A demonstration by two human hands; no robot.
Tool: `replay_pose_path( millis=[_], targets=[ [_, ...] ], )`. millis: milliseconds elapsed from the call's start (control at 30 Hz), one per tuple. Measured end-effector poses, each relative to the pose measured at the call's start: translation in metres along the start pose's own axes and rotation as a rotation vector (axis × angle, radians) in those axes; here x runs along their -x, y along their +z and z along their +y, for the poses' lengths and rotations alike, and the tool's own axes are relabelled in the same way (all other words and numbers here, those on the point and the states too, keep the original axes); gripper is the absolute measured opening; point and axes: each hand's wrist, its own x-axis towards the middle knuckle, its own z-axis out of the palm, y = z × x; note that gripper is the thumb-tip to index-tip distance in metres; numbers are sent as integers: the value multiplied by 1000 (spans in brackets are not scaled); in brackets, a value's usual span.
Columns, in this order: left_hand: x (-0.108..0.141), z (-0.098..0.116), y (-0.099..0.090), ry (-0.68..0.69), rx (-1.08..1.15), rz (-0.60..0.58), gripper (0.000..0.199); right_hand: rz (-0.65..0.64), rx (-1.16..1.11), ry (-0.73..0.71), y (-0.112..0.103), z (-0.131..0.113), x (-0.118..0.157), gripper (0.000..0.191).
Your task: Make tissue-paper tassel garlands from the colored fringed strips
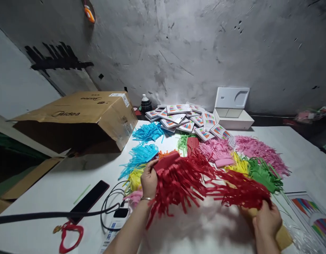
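My left hand (149,180) grips the folded top of a red paper fringe tassel (176,176), whose cut strips hang loose toward the table. A second bunch of red fringe (239,188) is closed in my right hand (268,218) at the lower right. Strips from the two red bunches meet and overlap between my hands. Behind them lie fringe bundles in blue (143,155), pink (217,151), yellow (238,164) and green (264,174). Another red bundle (193,146) rests just beyond my left hand's bunch.
A cardboard box (117,123) lies on its side at the left. Flat packets (178,118) with coloured prints are heaped at the back, near a white box (234,121). A phone (91,199), black cable (46,217) and red strap (70,236) occupy the left front.
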Motion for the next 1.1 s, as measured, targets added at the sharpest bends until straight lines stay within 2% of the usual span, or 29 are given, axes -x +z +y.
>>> replay_pose_path(
  millis=[67, 100, 200, 267, 300, 333, 400, 467, 533, 567, 600, 633, 700, 833, 900, 933, 1000, 1067, 1100],
  targets=[
    [-22, -5, 29, 12, 45, 31, 35, 136, -17, 50, -15, 5, -8, 35],
    [-32, -8, 42, 37, 57, 34, 37, 157, -12, 74, -20, 6, -9, 36],
    [-52, -16, 78, 162, 41, -44, 42, 32, 41, 10, -28, 6, 4, 33],
    [-47, -22, 94, 228, -46, -140, 42, -77, 95, -122, -29, 5, 17, 26],
    [-37, -25, 99, 249, -108, -187, 40, -127, 123, -193, -28, 5, 24, 23],
    [-21, -27, 101, 267, -179, -241, 38, -172, 148, -258, -28, 5, 30, 21],
    [29, -32, 97, 327, -274, -386, 33, -242, 190, -342, -26, 4, 40, 21],
    [93, -35, 83, 457, -295, -681, 39, -293, 219, -377, -25, 3, 47, 22],
    [152, -40, 66, 589, -303, -1054, 58, -336, 240, -389, -23, 1, 52, 22],
    [174, -43, 60, 625, -308, -1195, 69, -355, 250, -396, -22, 0, 55, 22],
    [189, -48, 55, 617, -347, -1269, 75, -373, 260, -405, -21, -1, 57, 22],
    [196, -53, 52, 590, -405, -1294, 74, -392, 266, -416, -20, -3, 59, 22],
    [188, -67, 55, 555, -491, -1261, 65, -433, 274, -436, -21, -5, 64, 22],
    [118, -89, 70, 569, -558, -1089, 44, -504, 315, -469, -27, -7, 72, 23],
    [90, -88, 71, 561, -582, -1004, 34, -514, 343, -520, -31, -6, 75, 24],
    [83, -83, 69, 564, -585, -964, 30, -519, 353, -563, -33, -4, 76, 25],
    [89, -64, 61, 585, -554, -879, 29, -547, 357, -682, -36, -1, 79, 28],
    [115, -36, 55, 597, -469, -836, 39, -603, 344, -815, -38, 2, 85, 32],
    [133, -21, 53, 610, -402, -856, 47, -638, 335, -875, -38, 2, 88, 34]
  ],
)
